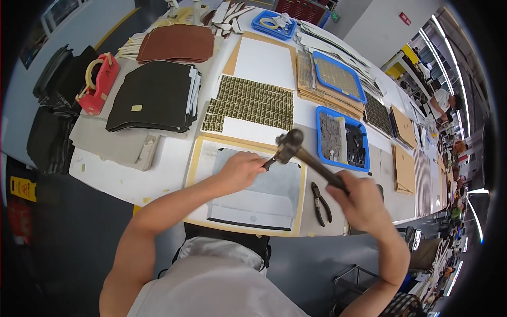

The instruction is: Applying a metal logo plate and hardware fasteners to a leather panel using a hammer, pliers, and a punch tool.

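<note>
My right hand [364, 203] is closed round the handle of a ball-peen hammer [291, 146]. The hammer's head is over the upper end of a slim metal punch [270, 162]; whether they touch I cannot tell. My left hand [238, 173] grips that punch, its fingers wrapped about it above a grey sheet panel [248, 201] with dark edges. The panel lies on a pale board [193, 177] with a yellowish taped border. Just right of the board rests a pair of pliers [320, 205] with dark handles. The punch's lower tip is hidden by my left hand.
Beyond the board sit rows of small dark-gold pieces [253, 100]. Blue trays [343, 165] of small parts stand to the right. At left are black sheets [153, 98], brown sheets [177, 43] and a red tape dispenser [100, 84]. Other people work far right.
</note>
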A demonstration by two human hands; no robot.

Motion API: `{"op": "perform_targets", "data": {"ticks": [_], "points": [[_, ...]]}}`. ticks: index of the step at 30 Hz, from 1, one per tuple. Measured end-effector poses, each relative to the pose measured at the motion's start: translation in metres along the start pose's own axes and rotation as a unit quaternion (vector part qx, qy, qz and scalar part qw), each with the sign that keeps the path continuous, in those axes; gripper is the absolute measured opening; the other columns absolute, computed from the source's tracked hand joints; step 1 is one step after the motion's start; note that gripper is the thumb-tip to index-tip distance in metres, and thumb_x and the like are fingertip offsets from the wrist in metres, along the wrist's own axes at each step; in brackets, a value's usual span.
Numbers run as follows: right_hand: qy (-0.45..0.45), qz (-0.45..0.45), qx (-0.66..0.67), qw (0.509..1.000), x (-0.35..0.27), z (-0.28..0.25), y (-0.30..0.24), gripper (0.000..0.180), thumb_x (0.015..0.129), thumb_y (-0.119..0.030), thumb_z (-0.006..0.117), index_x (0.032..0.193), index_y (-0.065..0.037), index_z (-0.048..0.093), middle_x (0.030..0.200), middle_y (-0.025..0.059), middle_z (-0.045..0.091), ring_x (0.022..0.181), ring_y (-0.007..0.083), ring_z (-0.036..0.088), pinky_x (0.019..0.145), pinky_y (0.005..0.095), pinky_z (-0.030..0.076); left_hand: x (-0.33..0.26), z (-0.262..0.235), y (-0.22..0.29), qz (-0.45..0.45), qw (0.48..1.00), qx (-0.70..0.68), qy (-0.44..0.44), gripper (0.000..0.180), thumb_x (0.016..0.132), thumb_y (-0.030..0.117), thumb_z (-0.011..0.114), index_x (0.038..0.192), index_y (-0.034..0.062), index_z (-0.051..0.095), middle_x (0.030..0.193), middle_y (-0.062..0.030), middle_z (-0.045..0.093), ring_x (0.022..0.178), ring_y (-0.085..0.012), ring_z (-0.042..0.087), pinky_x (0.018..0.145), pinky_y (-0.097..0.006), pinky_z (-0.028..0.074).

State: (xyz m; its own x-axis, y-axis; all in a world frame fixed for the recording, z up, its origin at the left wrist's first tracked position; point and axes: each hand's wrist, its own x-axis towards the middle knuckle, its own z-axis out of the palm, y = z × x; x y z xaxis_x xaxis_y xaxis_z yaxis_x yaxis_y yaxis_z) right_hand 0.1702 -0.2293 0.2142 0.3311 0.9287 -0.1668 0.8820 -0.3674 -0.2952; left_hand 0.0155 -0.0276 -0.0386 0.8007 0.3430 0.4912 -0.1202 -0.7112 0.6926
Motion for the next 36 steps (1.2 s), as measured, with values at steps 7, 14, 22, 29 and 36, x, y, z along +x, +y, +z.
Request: {"op": "perform_targets", "data": {"ticks": [7, 14, 22, 29, 36], "points": [[0.328, -0.112, 0.523, 0.779, -0.003, -0.025, -0.006, 0.021, 0.108, -0.029, 0.049, 0.105, -0.008, 0.049, 0.062, 0.0008, 0.048, 0.045, 0.0093, 0.041, 0.041, 0.0253, 0.035, -0.003, -0.005, -0.004, -0.008, 1.000, 0.012, 0.003, 0.017, 0.087, 0.008, 0.071, 0.103, 0.0013, 0.072, 0.088, -0.0122, 0.068, 0.082, -0.0334, 0.064, 0.075, -0.045, 0.049], [0.021, -0.012, -0.033, 0.999, 0.002, 0.031, 0.020, 0.023, 0.097, -0.023, 0.067, 0.100, -0.002, 0.056, 0.062, 0.0228, 0.060, 0.059, 0.0450, 0.063, 0.055, 0.0514, 0.049, 0.002, 0.002, -0.007, 0.025, 0.999, 0.011, 0.023, 0.018, 0.087, 0.008, 0.072, 0.105, 0.0021, 0.072, 0.085, -0.0108, 0.067, 0.079, -0.0326, 0.063, 0.074, -0.045, 0.049], [0.364, -0.087, 0.461, 0.805, -0.003, -0.006, -0.010, 0.026, 0.108, -0.028, 0.047, 0.095, -0.005, 0.049, 0.061, 0.0007, 0.047, 0.044, 0.0081, 0.041, 0.040, 0.0229, 0.033, -0.002, -0.002, -0.004, 0.000, 1.000, 0.008, 0.013, 0.019, 0.087, 0.008, 0.072, 0.105, 0.0028, 0.073, 0.086, -0.0099, 0.068, 0.082, -0.0319, 0.063, 0.075, -0.044, 0.049], [0.026, 0.025, 0.003, 0.999, 0.011, 0.001, 0.001, 0.026, 0.095, -0.024, 0.070, 0.093, 0.000, 0.060, 0.065, 0.0252, 0.059, 0.062, 0.0464, 0.062, 0.054, 0.0490, 0.047, -0.002, -0.001, -0.007, -0.001, 1.000, 0.017, -0.010, 0.021, 0.087, 0.010, 0.073, 0.106, 0.0016, 0.074, 0.092, -0.0118, 0.070, 0.085, -0.0321, 0.065, 0.077, -0.042, 0.052], [0.308, -0.117, 0.421, 0.845, -0.003, 0.011, 0.004, 0.030, 0.109, -0.032, 0.046, 0.100, -0.003, 0.048, 0.063, 0.0006, 0.046, 0.047, 0.0051, 0.040, 0.041, 0.0209, 0.034, 0.000, -0.009, -0.002, -0.021, 0.999, 0.022, -0.017, 0.018, 0.087, 0.008, 0.072, 0.103, 0.0006, 0.074, 0.090, -0.0126, 0.070, 0.084, -0.0328, 0.065, 0.076, -0.042, 0.052]]}}
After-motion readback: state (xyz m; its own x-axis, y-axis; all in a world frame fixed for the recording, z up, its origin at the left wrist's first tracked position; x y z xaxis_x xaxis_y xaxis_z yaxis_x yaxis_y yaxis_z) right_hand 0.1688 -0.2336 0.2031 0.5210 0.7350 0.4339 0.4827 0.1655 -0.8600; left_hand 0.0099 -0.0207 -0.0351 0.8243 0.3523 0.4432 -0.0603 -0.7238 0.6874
